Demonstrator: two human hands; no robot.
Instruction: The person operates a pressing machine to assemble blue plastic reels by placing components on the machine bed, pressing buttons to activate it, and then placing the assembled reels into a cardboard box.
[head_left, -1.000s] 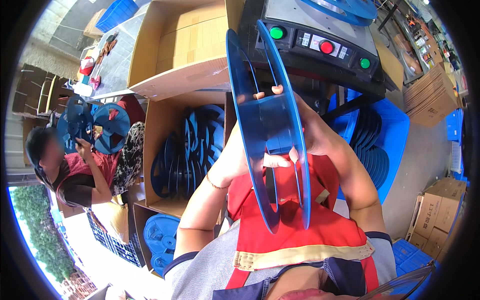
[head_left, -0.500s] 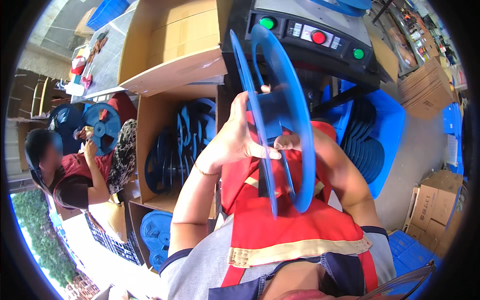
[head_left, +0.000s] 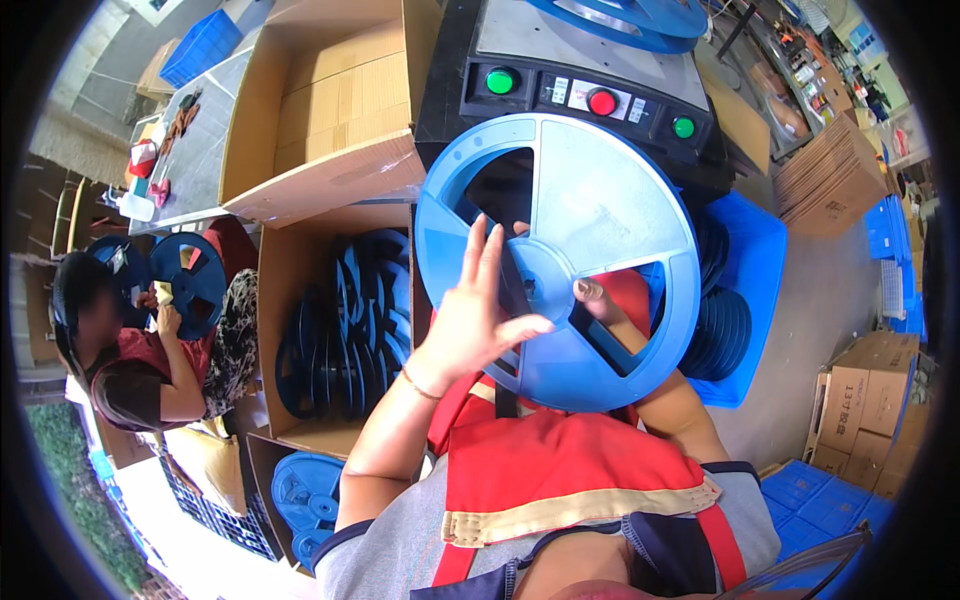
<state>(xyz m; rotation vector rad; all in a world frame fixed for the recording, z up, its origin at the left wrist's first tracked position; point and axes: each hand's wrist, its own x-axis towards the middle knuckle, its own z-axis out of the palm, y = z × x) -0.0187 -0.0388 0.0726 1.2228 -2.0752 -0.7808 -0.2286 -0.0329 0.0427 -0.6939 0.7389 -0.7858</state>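
Observation:
A blue plastic reel [head_left: 610, 190], with a round hub and cut-out windows, is held up in front of my chest, its flat face turned toward me. My left hand [head_left: 468, 325] rests at the left of its hub, fingers stretched out and thumb spread, touching the near face. From behind, my right hand [head_left: 598, 300] grips the reel; its thumb shows through the lower right window, and most of its fingers are hidden. Another blue reel [head_left: 640, 25] lies on top of the machine [head_left: 450, 120] ahead.
An open cardboard box [head_left: 265, 330] of standing blue reels is at left, below another carton [head_left: 345, 110]. Round buttons line the machine's front. At right stands a blue crate [head_left: 765, 290] with stacked reels. A co-worker [head_left: 150, 370] handles a reel at far left.
The reel has turned from edge-on to face-on toward me. My left hand has shifted from around its rim to flat against its face, with the fingers spreading.

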